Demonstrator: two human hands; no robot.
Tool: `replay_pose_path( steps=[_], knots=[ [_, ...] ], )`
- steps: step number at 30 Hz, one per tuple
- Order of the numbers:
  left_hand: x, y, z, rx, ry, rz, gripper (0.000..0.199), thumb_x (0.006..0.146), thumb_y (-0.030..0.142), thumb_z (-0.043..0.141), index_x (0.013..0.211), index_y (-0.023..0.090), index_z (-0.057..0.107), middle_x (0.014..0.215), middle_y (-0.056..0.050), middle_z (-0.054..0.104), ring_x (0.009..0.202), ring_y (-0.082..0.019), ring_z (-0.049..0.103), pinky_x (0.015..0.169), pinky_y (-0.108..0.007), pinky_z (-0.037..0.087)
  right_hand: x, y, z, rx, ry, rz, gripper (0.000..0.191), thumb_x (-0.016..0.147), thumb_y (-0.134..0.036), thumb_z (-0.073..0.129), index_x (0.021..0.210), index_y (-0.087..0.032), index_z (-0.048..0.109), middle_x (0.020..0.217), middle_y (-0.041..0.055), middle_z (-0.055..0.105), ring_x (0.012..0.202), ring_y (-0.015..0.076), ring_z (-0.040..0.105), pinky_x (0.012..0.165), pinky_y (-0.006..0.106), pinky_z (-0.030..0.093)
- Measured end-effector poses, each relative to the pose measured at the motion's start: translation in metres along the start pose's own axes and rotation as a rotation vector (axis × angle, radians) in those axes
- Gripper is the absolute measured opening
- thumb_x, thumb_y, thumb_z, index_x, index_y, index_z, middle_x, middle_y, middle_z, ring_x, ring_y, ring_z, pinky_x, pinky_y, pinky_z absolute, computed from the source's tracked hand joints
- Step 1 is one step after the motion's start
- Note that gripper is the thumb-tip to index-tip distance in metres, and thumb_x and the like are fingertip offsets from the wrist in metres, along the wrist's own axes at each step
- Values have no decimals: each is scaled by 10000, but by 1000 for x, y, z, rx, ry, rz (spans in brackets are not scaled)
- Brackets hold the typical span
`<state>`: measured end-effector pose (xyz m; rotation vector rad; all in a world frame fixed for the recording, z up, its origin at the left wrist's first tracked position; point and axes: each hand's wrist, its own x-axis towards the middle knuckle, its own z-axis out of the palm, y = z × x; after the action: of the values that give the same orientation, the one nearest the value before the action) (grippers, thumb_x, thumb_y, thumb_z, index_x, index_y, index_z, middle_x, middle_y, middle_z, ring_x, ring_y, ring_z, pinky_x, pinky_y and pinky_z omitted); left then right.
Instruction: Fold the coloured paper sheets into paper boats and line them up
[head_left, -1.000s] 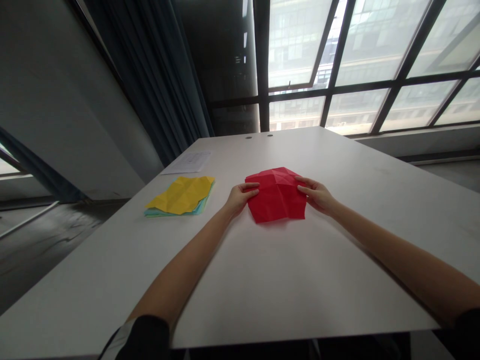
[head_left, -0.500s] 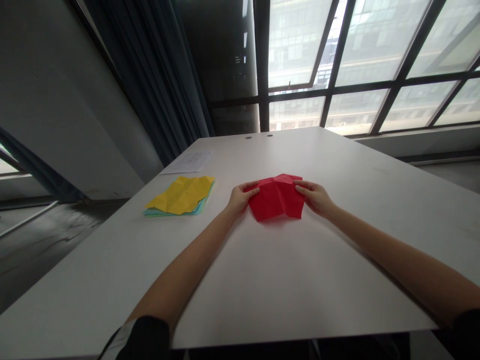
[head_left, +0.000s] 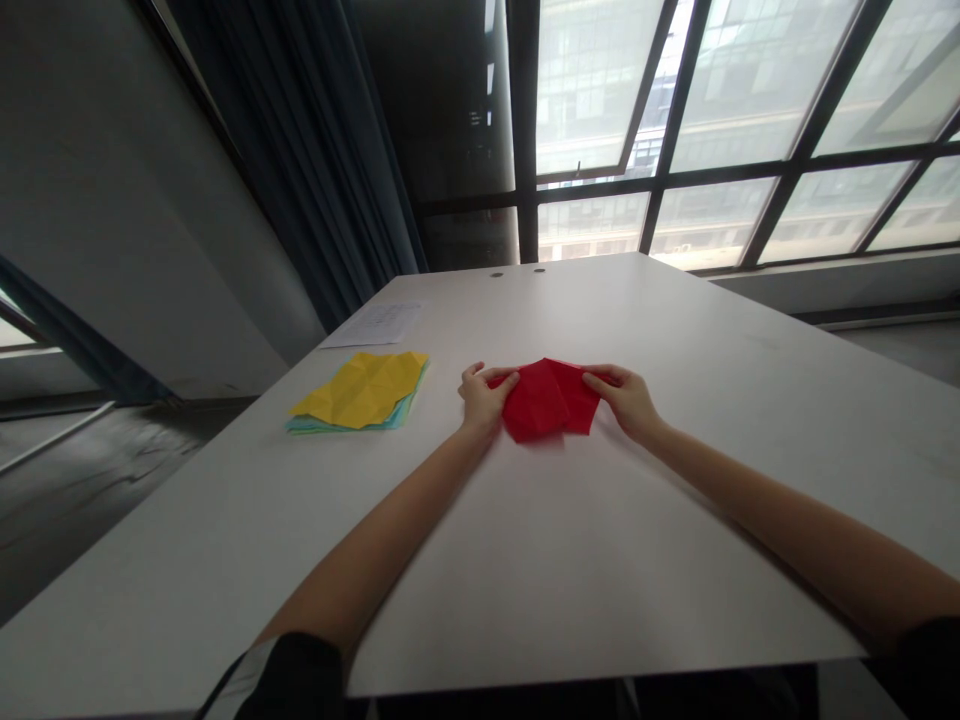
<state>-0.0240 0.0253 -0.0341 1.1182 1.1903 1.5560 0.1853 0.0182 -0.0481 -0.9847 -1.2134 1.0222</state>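
Observation:
A creased sheet of red paper is held up just over the white table in front of me. My left hand pinches its left side between thumb and fingers. On the opposite side, my right hand grips the right edge the same way. The paper bends along its folds, with a ridge near the top middle. Its lower edge hangs close to the tabletop; whether it touches I cannot tell.
Left of my hands lies a stack of creased paper, a yellow sheet over blue-green ones. Behind it is a printed white sheet. The white table reaches back toward the windows, with a dark curtain at left.
The red paper has folded in more: its top edge now peaks in the middle and its outline is narrower. My right hand has shifted slightly left, and my left-hand fingers have curled.

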Motion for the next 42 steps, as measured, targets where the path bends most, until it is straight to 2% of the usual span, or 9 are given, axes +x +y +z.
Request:
replay_pose_path(
  steps=[2, 4, 8, 12, 21, 29, 32, 37, 42],
  knots=[
    [-1, 2, -2, 153, 51, 109, 155, 563, 232, 772, 675, 175, 682, 1156, -77, 540, 1148, -232, 431, 950, -326, 353, 0, 0, -2, -193, 124, -130, 220, 645, -392, 690, 796, -233, 703, 960, 61, 608, 960, 230, 529, 877, 420, 408],
    [-1, 5, -2, 242, -6, 171, 127, 593, 253, 753, 673, 187, 679, 1059, -73, 590, 1102, -233, 465, 922, -329, 369, 1, -2, -4, -362, 220, -235, 196, 642, -392, 685, 777, -253, 710, 1115, 68, 522, 1088, 254, 442, 931, 433, 356],
    [-4, 11, -1, 300, -167, 245, 101, 671, 289, 686, 711, 197, 681, 779, -43, 653, 830, -193, 571, 829, -308, 407, 1, -7, -5, -431, 189, -318, 144, 682, -370, 652, 769, -266, 700, 1094, 52, 554, 1043, 239, 475, 938, 433, 334],
    [-7, 14, 2, 231, -204, 251, 120, 663, 285, 684, 716, 177, 677, 752, -46, 659, 718, -162, 572, 737, -279, 428, -4, -11, 1, -263, 76, -244, 156, 720, -359, 616, 806, -244, 678, 794, 27, 653, 778, 195, 571, 789, 385, 432],
    [-10, 17, 11, -40, -297, 1, 195, 591, 250, 732, 726, 142, 642, 671, -20, 641, 597, -122, 571, 575, -236, 450, -12, -19, 12, -38, -63, -132, 169, 718, -363, 622, 833, -246, 660, 846, 21, 667, 789, 185, 593, 730, 332, 473],
    [-9, 21, 5, -89, -535, -280, 304, 539, 249, 784, 774, 106, 654, 746, -77, 677, 648, -152, 612, 650, -277, 473, -16, -23, 17, 260, -165, 131, 205, 698, -404, 637, 828, -246, 635, 772, 1, 665, 699, 165, 600, 674, 312, 483],
    [-11, 22, 4, -76, -591, -267, 266, 556, 255, 776, 744, 108, 659, 726, -68, 675, 655, -142, 610, 649, -257, 466, -18, -25, 17, 339, -167, 215, 203, 699, -389, 639, 838, -241, 627, 765, 7, 668, 692, 166, 603, 669, 314, 488],
    [-13, 22, 6, -75, -590, -221, 239, 568, 257, 768, 722, 116, 654, 718, -51, 671, 646, -129, 602, 638, -241, 463, -17, -25, 18, 388, -186, 279, 209, 720, -388, 614, 864, -236, 620, 798, 10, 676, 739, 180, 614, 708, 326, 488],
    [-9, 15, 7, -109, -417, -189, 246, 570, 285, 762, 711, 131, 631, 725, -47, 669, 629, -142, 606, 611, -264, 479, -15, -24, 16, 444, -286, 348, 442, 748, -619, 452, 887, -226, 600, 892, 63, 672, 855, 235, 619, 707, 371, 504]
  ],
)
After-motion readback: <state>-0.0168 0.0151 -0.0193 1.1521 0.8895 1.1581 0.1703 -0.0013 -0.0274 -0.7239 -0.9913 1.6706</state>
